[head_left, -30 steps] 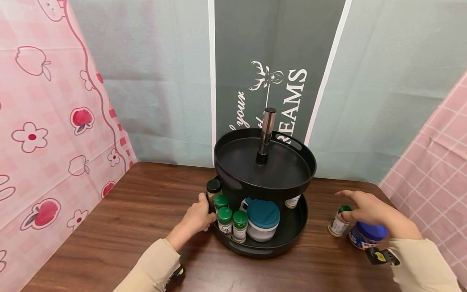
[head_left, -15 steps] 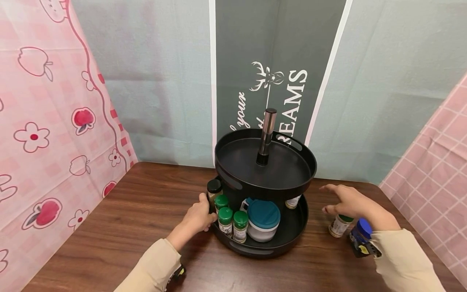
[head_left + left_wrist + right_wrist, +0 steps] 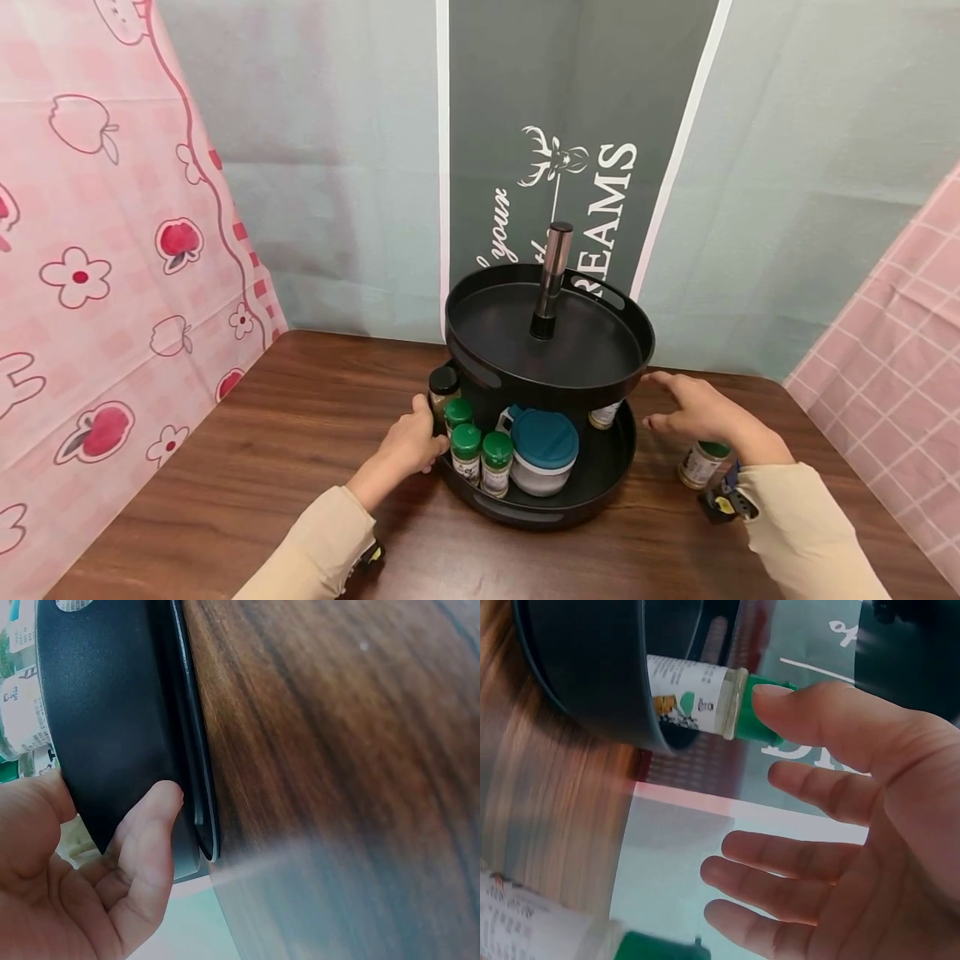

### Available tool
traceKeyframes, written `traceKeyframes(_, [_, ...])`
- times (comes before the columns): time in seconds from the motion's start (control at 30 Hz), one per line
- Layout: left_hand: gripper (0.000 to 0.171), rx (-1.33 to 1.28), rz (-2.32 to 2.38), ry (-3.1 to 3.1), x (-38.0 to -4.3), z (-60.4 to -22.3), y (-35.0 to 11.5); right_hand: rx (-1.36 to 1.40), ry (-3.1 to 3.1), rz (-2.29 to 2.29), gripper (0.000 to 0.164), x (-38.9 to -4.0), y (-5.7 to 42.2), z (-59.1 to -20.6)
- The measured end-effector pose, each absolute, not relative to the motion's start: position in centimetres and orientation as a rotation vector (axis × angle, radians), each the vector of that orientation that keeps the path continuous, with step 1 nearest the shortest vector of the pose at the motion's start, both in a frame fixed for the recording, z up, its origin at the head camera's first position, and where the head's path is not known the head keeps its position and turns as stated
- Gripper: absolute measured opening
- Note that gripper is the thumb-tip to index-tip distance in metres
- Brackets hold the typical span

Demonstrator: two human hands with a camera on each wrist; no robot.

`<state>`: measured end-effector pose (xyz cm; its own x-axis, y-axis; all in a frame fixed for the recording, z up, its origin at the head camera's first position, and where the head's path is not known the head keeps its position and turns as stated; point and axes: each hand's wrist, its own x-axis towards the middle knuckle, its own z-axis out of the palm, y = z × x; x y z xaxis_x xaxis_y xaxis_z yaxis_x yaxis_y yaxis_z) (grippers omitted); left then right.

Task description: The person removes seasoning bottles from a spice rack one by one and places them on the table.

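Observation:
My left hand (image 3: 408, 442) grips the left rim of the lower tray (image 3: 525, 517) of a black two-tier rotating organizer. In the left wrist view, thumb and fingers lie on either side of the tray wall (image 3: 105, 712). My right hand (image 3: 697, 410) hovers at the tray's right side, fingers spread and holding nothing. In the right wrist view a green-capped spice jar (image 3: 694, 697) stands inside the tray near the thumb. Another green-capped spice jar (image 3: 701, 467) stands on the table below the right hand. A blue-lidded jar beside it is mostly hidden by the right wrist.
On the lower tray sit several green-capped spice jars (image 3: 496, 467), a black-capped jar (image 3: 444, 388) and a white tub with a teal lid (image 3: 543, 442). The upper tray (image 3: 592, 342) carries a metal post (image 3: 555, 267). Printed curtains hang behind and beside the wooden table (image 3: 247, 433).
My right hand has moved left, from above the spice jar and blue-lidded jar on the table toward the organizer's right side. The left hand stays on the tray rim.

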<state>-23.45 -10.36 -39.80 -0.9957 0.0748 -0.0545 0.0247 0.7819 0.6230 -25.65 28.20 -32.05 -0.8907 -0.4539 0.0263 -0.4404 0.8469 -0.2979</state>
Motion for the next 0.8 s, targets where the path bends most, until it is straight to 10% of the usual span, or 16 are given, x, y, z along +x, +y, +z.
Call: traceKeyframes(0.8, [0.052,0.085,1.011,2.892,-23.3,-39.7,-10.2,-0.828,3.061,-0.660,0.018,-27.7,24.8,-32.9])
